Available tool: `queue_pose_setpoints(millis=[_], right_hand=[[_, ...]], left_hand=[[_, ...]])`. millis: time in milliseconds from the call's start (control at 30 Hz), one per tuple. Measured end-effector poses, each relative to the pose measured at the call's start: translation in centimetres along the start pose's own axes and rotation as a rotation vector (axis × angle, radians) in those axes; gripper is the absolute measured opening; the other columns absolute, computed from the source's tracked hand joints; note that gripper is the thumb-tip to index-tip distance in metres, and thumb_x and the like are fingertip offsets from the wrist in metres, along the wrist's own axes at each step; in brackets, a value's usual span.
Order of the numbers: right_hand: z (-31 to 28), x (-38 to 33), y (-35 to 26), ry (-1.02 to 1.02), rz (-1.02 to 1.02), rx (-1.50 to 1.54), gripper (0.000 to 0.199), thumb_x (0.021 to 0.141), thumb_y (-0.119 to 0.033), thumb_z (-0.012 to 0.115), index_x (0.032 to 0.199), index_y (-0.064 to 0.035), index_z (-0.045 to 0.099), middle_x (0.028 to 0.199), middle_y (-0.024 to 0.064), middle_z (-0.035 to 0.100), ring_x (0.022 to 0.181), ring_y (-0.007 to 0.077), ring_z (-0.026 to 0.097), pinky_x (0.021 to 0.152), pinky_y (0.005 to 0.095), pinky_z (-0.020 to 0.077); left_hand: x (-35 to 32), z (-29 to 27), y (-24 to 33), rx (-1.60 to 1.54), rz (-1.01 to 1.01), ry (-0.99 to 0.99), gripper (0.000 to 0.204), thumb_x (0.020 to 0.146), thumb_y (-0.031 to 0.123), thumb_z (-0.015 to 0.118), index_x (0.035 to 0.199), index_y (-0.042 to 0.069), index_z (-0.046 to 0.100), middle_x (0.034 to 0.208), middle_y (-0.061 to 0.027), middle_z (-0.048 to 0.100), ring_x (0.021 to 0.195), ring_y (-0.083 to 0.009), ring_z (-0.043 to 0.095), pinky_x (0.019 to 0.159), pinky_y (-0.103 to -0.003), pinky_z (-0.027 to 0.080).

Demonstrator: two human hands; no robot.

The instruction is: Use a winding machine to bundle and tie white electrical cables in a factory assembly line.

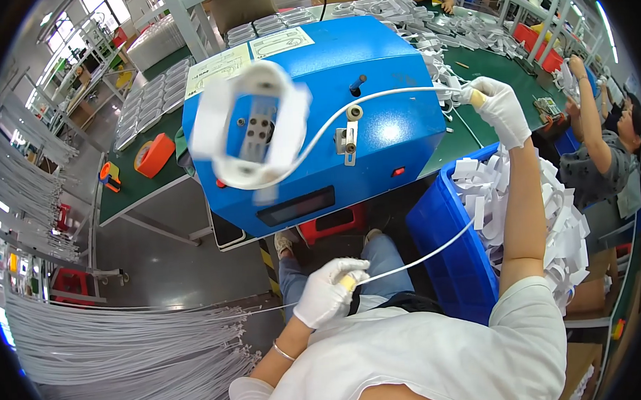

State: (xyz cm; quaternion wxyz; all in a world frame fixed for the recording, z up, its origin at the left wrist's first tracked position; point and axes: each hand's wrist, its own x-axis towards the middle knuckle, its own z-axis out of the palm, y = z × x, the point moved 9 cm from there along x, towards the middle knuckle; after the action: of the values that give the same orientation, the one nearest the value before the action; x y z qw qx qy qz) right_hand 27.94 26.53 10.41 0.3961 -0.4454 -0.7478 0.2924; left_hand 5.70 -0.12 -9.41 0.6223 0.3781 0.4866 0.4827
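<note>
A blue winding machine (393, 58) stands in front of me on the green table. On its face a white oval frame (258, 123) is smeared by motion. A white cable (359, 100) curves from this frame to my right hand (501, 111), raised beyond the blue bin. That hand is gloved in white, with yellow on a fingertip, and closed on the cable. Low over my lap, my left hand (332, 292), gloved the same way, pinches a white cable (432, 253) running right toward the bin. A thinner strand stretches from this hand to the hanging cables.
At my right, a blue bin (439, 244) is heaped with white strips (554, 238). Many white cables (126, 355) hang at lower left. An orange tape roll (154, 155) and white trays (148, 100) lie on the left table. A co-worker (600, 149) sits at right.
</note>
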Motion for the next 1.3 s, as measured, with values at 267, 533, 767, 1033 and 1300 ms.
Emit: queue_pose_setpoints(millis=[267, 533, 767, 1033, 1300], right_hand=[[4.4, -1.9, -0.7, -0.133, 0.012, 0.072, 0.010, 0.082, -0.011, 0.065, 0.075, -0.0044, 0.063, 0.066, -0.0037, 0.055, 0.049, 0.0001, 0.038, 0.042, 0.0178, 0.0282], [9.2, -5.9, -2.2, -0.314, 0.262, 0.506, 0.026, 0.088, -0.023, 0.061, 0.074, -0.0011, 0.057, 0.049, -0.0020, 0.044, 0.034, 0.0047, 0.034, 0.029, 0.0194, 0.0278], [9.1, -9.6, -0.5, -0.359, 0.324, 0.827, 0.032, 0.090, -0.028, 0.057, 0.070, -0.0043, 0.052, 0.049, -0.0031, 0.036, 0.034, 0.0045, 0.030, 0.028, 0.0212, 0.0291], [10.3, -9.4, -1.1, -0.353, 0.324, 0.859, 0.032, 0.092, -0.026, 0.055, 0.070, -0.0030, 0.053, 0.052, -0.0017, 0.039, 0.035, 0.0048, 0.032, 0.030, 0.0218, 0.0334], [9.2, -6.1, -5.3, -0.098, 0.119, 0.293, 0.013, 0.088, -0.011, 0.058, 0.083, -0.0006, 0.063, 0.074, 0.0051, 0.063, 0.044, 0.0104, 0.051, 0.043, 0.0217, 0.0428]], left_hand=[[0.2, 1.6, -4.9, -0.090, -0.184, -0.177, 0.025, 0.093, 0.008, 0.053, 0.118, 0.002, 0.056, 0.098, -0.0060, 0.062, 0.086, -0.0091, 0.056, 0.072, -0.021, 0.046], [0.6, 1.0, -5.3, 0.034, -0.153, -0.129, 0.028, 0.092, 0.007, 0.054, 0.119, -0.001, 0.055, 0.097, -0.0078, 0.062, 0.087, -0.0108, 0.057, 0.079, -0.024, 0.046], [0.2, 1.3, -5.1, 0.465, -0.115, -0.302, 0.030, 0.089, 0.008, 0.057, 0.118, 0.003, 0.059, 0.102, -0.0074, 0.064, 0.090, -0.0115, 0.058, 0.082, -0.025, 0.046], [2.5, 6.5, -1.2, 0.693, 0.020, -0.481, 0.029, 0.088, 0.013, 0.056, 0.116, 0.006, 0.060, 0.098, -0.0107, 0.066, 0.087, -0.0186, 0.062, 0.082, -0.030, 0.047], [0.9, 3.2, 13.6, 0.772, 0.046, -0.532, 0.035, 0.088, 0.013, 0.061, 0.122, 0.007, 0.057, 0.099, -0.0089, 0.066, 0.071, -0.0095, 0.060, 0.065, -0.025, 0.051]])
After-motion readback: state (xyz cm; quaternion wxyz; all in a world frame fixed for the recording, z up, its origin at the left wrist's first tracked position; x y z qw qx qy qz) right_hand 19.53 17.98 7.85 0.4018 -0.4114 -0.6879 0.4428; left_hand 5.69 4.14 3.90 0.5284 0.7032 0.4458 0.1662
